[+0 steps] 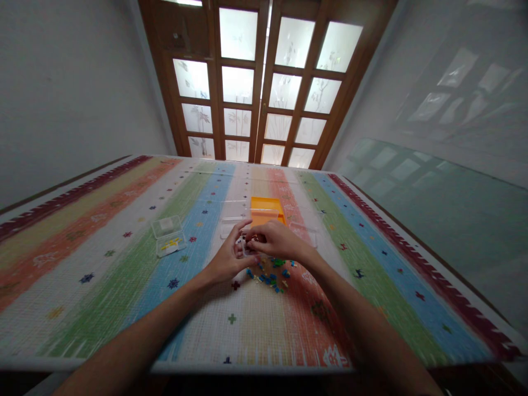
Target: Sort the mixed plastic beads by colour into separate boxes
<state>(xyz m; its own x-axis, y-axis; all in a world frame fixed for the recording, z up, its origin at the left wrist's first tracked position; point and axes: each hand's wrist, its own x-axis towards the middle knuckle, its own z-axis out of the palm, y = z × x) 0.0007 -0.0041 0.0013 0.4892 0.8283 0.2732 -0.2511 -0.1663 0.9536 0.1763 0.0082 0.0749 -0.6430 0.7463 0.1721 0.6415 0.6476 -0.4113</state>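
My left hand [226,259] is curled round the side of what looks like a small clear plastic box [244,252] with small pieces in it. My right hand [277,240] reaches over the same box from the right, its fingertips bent together at the opening. Whatever those fingertips hold is too small to make out. Just below my hands, on the striped cloth, lies a loose pile of tiny building bricks [273,280], mostly blue, green and pale yellow.
Behind my hands lies an orange tray [268,201], with clear plastic lids or boxes [310,235] beside it. On the left, an open clear case [168,237] contains yellow pieces. A striped tablecloth [136,308] covers the table, and glazed wooden doors stand beyond.
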